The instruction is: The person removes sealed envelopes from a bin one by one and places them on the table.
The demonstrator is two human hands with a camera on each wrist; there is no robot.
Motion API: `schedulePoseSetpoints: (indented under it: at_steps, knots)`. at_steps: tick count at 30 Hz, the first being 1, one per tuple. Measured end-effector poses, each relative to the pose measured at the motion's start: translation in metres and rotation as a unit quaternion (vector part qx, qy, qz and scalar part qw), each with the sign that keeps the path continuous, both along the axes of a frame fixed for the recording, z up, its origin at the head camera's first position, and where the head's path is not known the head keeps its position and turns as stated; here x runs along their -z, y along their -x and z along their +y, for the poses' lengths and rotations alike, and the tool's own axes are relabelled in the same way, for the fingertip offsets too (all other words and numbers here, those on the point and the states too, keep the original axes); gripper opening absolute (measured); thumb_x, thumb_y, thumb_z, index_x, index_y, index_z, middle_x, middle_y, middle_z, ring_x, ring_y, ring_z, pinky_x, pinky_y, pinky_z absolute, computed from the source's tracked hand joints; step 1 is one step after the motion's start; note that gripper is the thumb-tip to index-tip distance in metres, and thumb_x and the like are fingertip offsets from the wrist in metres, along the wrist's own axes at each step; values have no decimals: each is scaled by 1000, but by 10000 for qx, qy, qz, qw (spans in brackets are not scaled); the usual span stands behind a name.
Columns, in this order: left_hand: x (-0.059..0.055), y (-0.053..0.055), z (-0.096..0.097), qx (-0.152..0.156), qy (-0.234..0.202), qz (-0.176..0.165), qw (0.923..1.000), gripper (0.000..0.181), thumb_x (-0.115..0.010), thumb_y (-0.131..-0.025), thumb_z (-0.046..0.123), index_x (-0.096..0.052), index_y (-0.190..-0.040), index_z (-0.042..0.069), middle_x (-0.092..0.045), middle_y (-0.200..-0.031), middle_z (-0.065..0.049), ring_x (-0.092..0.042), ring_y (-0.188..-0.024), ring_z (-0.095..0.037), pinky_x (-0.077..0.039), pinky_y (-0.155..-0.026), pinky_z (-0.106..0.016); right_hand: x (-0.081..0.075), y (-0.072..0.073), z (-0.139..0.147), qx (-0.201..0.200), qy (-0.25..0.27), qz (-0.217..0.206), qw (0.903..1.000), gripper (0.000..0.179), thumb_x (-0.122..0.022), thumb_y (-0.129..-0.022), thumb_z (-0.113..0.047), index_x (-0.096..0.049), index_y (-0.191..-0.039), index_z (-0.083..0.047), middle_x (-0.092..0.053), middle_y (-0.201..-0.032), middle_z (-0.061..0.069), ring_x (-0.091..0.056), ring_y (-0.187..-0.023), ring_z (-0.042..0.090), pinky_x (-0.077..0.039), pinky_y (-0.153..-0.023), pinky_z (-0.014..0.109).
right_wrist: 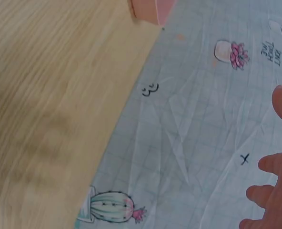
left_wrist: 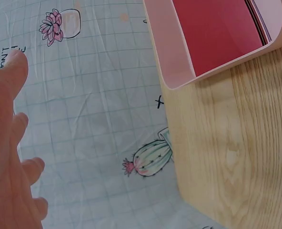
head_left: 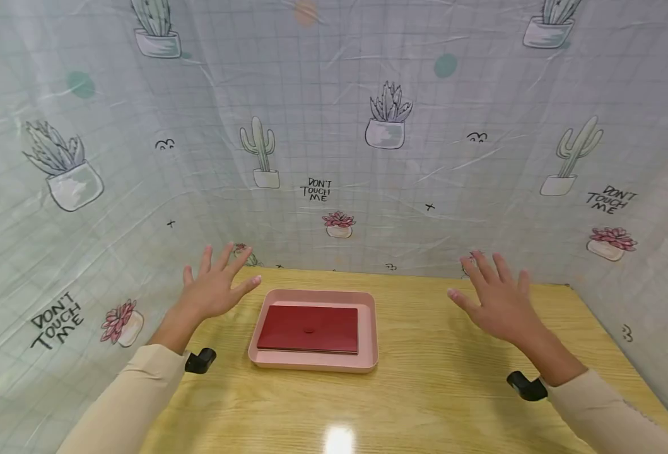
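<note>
Both hands are held up over the table with fingers spread and nothing in them. My left hand (head_left: 211,290) hovers to the left of a shallow pink tray (head_left: 370,331); the right hand (head_left: 501,302) is farther off on the tray's right side. Inside the tray lies a flat, dark red rectangular item (head_left: 308,321) with a small oval mark at its centre. In the left wrist view, thin layered edges (left_wrist: 260,21) show along one side of this red item. Only a corner of the pink tray (right_wrist: 150,9) appears in the right wrist view.
The light wood table (head_left: 424,391) has a bright light reflection near its front. A pale curtain (head_left: 339,157) printed with cacti and lettering hangs along the back and both sides. Each wrist wears a black camera mount, one on the left (head_left: 200,361) and one on the right (head_left: 527,386).
</note>
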State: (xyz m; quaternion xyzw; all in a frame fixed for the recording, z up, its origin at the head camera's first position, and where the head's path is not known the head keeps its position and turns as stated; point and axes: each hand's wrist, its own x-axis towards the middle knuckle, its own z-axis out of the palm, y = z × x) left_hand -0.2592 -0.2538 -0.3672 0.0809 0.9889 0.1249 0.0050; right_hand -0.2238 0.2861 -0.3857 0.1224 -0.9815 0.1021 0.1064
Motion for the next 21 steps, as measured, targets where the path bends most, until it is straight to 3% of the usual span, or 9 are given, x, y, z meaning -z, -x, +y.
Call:
schedulePoseSetpoints:
  at_steps: [9, 21]
  knots:
    - [5, -2, 5, 16, -7, -41, 10000, 84, -38, -100, 75, -11, -169, 34, 2, -177, -15, 13, -158, -54, 6, -110, -88, 10, -5, -17, -202, 46, -167, 9996, 82, -51, -104, -60, -26, -167, -14, -19, -174, 21, -7, -160, 51, -1, -110, 88]
    - [15, -9, 7, -49, -36, -52, 10000, 86, -37, -99, 77, -14, -169, 34, 2, -178, -14, 11, -158, -54, 5, -110, -88, 21, -10, -37, -473, 19, -45, 9989, 78, -54, -103, -57, -31, -165, -16, -22, -173, 18, -13, -158, 52, -4, -112, 87]
